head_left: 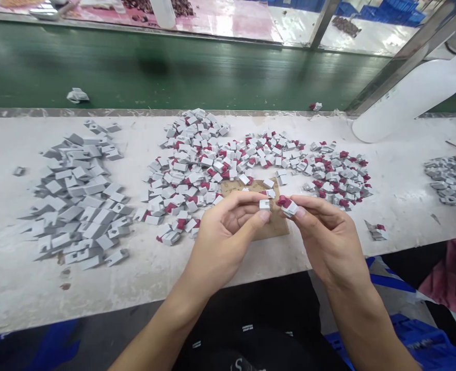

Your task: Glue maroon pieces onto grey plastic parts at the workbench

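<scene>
Between the thumb and fingertips of my left hand is a small grey plastic block with a notch in its edge. My right hand pinches a grey and maroon plastic piece, its maroon end turned toward the left hand. The two pieces are close but apart, held above a brown cardboard sheet on the bench. Behind and left of my hands spreads a pile of grey and maroon pieces. Another such pile lies beyond my right hand.
Plain grey pieces are heaped at the left, and smaller grey parts at the far right. A white bottle leans near a metal post. Behind the white bench runs a green belt. A person's pink sleeve shows at right.
</scene>
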`<state>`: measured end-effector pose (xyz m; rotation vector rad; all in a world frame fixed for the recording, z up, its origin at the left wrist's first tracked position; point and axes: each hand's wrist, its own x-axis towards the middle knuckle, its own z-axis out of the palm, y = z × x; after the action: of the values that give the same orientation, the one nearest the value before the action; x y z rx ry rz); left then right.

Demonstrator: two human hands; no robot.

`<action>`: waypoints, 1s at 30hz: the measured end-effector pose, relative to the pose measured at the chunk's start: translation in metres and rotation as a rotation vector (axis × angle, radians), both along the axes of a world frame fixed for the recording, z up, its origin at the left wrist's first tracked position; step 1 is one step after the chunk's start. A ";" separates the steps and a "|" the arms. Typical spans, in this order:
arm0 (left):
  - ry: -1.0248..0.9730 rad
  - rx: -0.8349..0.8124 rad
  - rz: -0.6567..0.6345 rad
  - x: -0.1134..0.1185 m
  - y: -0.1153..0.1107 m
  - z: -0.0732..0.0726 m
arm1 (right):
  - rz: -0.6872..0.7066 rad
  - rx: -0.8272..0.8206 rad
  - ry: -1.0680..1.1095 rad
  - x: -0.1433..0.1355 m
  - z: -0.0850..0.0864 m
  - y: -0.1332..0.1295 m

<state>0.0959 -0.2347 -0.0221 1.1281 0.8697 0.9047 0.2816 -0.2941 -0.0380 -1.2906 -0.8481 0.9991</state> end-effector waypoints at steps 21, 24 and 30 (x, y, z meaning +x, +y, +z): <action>0.329 0.316 -0.169 -0.029 0.021 0.027 | 0.309 0.114 -0.216 0.004 0.040 0.016; 0.510 0.391 -0.244 -0.032 0.049 0.040 | 0.436 0.120 -0.409 0.019 0.046 0.054; 0.801 0.539 -0.027 -0.007 0.158 0.045 | -0.050 -0.192 -1.047 0.081 0.035 0.211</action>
<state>0.0885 -0.0770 0.0226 2.0378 1.2818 0.6671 0.3623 -0.0827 -0.0034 -2.0207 -1.5031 0.2993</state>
